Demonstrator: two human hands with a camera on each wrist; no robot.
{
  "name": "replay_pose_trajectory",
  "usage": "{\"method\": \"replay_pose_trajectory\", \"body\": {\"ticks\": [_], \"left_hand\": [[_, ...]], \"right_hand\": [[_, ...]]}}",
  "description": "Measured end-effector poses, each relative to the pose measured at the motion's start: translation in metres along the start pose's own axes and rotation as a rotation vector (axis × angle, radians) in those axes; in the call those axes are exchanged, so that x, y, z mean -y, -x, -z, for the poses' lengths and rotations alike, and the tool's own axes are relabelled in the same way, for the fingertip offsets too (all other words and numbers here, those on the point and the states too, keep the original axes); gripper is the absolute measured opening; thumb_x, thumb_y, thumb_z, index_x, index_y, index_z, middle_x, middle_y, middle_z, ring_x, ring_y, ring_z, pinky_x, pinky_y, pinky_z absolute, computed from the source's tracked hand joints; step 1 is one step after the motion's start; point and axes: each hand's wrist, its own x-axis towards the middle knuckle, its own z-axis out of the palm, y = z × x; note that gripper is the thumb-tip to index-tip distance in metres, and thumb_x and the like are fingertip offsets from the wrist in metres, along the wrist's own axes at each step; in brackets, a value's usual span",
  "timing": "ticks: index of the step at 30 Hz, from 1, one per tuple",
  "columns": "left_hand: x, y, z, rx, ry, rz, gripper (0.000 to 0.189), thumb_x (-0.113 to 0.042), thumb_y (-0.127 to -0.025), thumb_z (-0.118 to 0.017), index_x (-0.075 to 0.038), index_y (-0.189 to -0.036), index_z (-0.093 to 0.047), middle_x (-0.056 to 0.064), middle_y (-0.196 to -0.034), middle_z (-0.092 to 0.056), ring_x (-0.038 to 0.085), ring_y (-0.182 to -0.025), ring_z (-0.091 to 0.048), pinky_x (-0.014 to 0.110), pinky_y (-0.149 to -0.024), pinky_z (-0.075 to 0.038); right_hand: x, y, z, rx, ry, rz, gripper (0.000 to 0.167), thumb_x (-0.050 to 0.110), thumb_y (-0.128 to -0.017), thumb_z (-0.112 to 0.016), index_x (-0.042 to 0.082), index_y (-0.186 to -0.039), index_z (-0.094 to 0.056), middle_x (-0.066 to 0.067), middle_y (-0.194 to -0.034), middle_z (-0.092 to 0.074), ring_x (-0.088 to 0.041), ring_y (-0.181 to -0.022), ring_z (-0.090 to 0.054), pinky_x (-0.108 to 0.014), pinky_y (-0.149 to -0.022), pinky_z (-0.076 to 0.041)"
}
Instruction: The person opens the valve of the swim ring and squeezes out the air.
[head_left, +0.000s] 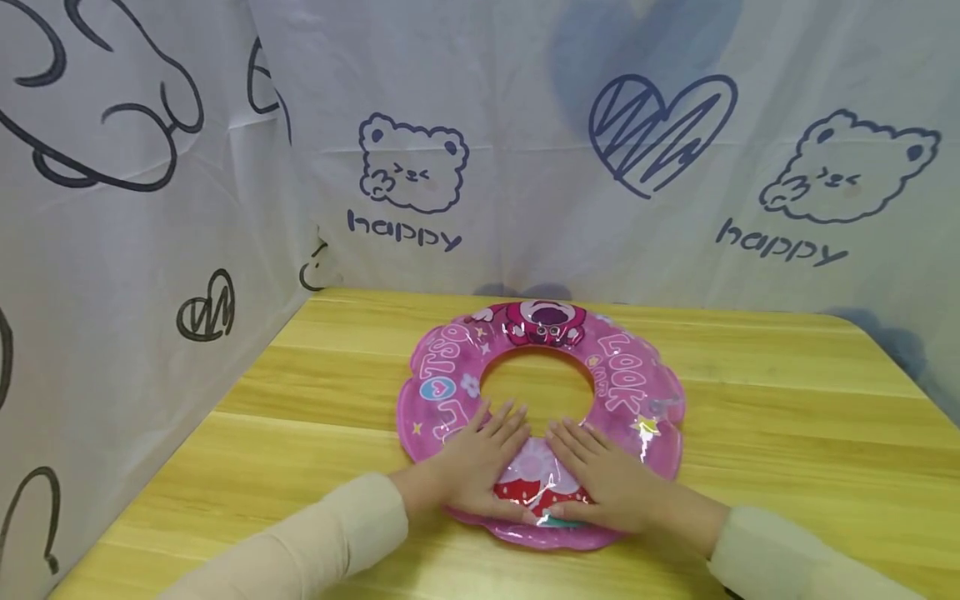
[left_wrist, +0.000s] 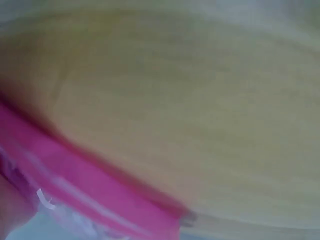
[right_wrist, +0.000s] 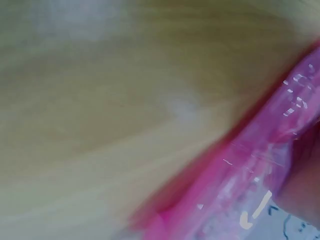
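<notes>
A pink inflatable swim ring (head_left: 435,387) lies flat on the wooden table, printed with a bear's face, white letters and strawberries. My left hand (head_left: 483,467) rests on the ring's near left part, its fingers straight and pointing toward the centre hole. On the near right part lies my right hand (head_left: 603,479), also with straight fingers. Both thumbs point inward across the strawberry print. Blurred pink edges of the swim ring (left_wrist: 100,185) cross the left wrist view, and the right wrist view shows the shiny ring (right_wrist: 250,165) beside a bit of the hand.
The light wooden table (head_left: 300,417) stretches out on every side of the ring. Behind it hangs a white cloth (head_left: 525,208) with bear drawings, hearts and the word "happy". Another stretch of printed cloth (head_left: 135,275) borders the table on the left.
</notes>
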Motion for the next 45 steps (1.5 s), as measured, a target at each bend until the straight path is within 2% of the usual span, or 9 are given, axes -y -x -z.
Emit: {"method": "replay_pose_trajectory", "body": {"ticks": [2,5,9,26,30,32,35,38,45], "left_hand": [[-0.003,0.0,-0.003,0.027,0.0,0.024,0.103,-0.079,-0.077,-0.037,-0.005,-0.148,-0.021,0.014,-0.155,-0.014,0.033,-0.144,-0.011,0.053,-0.116,-0.011],[-0.004,-0.001,-0.008,0.046,0.001,0.034,0.104,-0.079,-0.078,-0.036,-0.006,-0.149,-0.016,0.013,-0.156,-0.01,0.032,-0.144,-0.009,0.052,-0.116,-0.01],[-0.005,-0.002,-0.01,0.053,0.006,0.037,0.104,-0.08,-0.078,-0.034,-0.007,-0.149,-0.013,0.012,-0.157,-0.006,0.031,-0.145,-0.007,0.052,-0.116,-0.008],[-0.004,-0.005,-0.012,0.087,-0.058,0.038,0.104,-0.083,-0.076,-0.029,-0.01,-0.149,-0.014,0.011,-0.156,-0.008,0.028,-0.145,-0.008,0.053,-0.116,-0.008],[-0.003,-0.004,-0.014,0.093,-0.062,0.04,0.104,-0.084,-0.076,-0.028,-0.011,-0.149,-0.015,0.011,-0.157,-0.008,0.028,-0.145,-0.008,0.053,-0.116,-0.008],[-0.003,-0.004,-0.013,0.097,-0.062,0.039,0.104,-0.084,-0.076,-0.027,-0.011,-0.149,-0.015,0.01,-0.157,-0.008,0.028,-0.145,-0.008,0.053,-0.116,-0.008],[-0.004,-0.004,-0.012,0.108,-0.065,0.04,0.104,-0.084,-0.076,-0.027,-0.011,-0.149,-0.015,0.01,-0.157,-0.008,0.028,-0.145,-0.008,0.053,-0.116,-0.008],[-0.005,-0.003,-0.011,0.114,-0.072,0.042,0.104,-0.084,-0.076,-0.027,-0.01,-0.149,-0.015,0.01,-0.157,-0.008,0.028,-0.145,-0.008,0.053,-0.116,-0.009],[-0.007,-0.002,-0.011,0.126,-0.087,0.042,0.105,-0.084,-0.076,-0.026,-0.01,-0.15,-0.014,0.01,-0.157,-0.008,0.027,-0.145,-0.008,0.053,-0.116,-0.008]], "right_hand": [[-0.001,0.001,-0.004,0.015,-0.023,-0.009,0.083,0.059,-0.089,-0.045,0.001,-0.145,-0.026,-0.018,-0.153,-0.022,-0.036,-0.142,-0.017,-0.049,-0.114,-0.014],[-0.002,0.002,-0.007,0.017,-0.039,-0.012,0.082,0.058,-0.089,-0.044,0.001,-0.145,-0.026,-0.018,-0.153,-0.02,-0.037,-0.142,-0.016,-0.034,-0.117,0.005],[-0.004,0.002,-0.01,0.007,-0.006,0.001,0.082,0.059,-0.09,-0.043,0.001,-0.145,-0.027,-0.019,-0.153,-0.021,-0.038,-0.141,-0.017,-0.014,-0.107,0.022],[-0.009,-0.001,-0.016,0.031,0.047,0.007,0.08,0.06,-0.09,-0.04,0.004,-0.145,-0.027,-0.016,-0.154,-0.02,-0.035,-0.142,-0.015,-0.014,-0.105,0.026],[-0.009,-0.002,-0.016,0.065,0.023,-0.012,0.082,0.061,-0.09,-0.039,0.005,-0.146,-0.025,-0.015,-0.155,-0.018,-0.034,-0.143,-0.013,-0.015,-0.105,0.025],[-0.007,-0.002,-0.014,0.082,0.021,-0.017,0.082,0.062,-0.089,-0.039,0.005,-0.146,-0.024,-0.015,-0.155,-0.017,-0.034,-0.143,-0.012,-0.021,-0.11,0.021],[-0.005,-0.002,-0.011,0.092,0.045,-0.01,0.083,0.062,-0.089,-0.04,0.003,-0.146,-0.026,-0.017,-0.154,-0.02,-0.035,-0.143,-0.014,-0.039,-0.117,0.005],[-0.002,-0.002,-0.006,0.108,0.074,-0.008,0.083,0.061,-0.089,-0.042,0.002,-0.145,-0.027,-0.018,-0.153,-0.021,-0.036,-0.142,-0.017,-0.05,-0.115,-0.012],[0.001,-0.003,-0.002,0.148,0.087,-0.018,0.085,0.062,-0.088,-0.042,0.002,-0.145,-0.026,-0.018,-0.153,-0.021,-0.036,-0.142,-0.017,-0.052,-0.115,-0.015]]}}
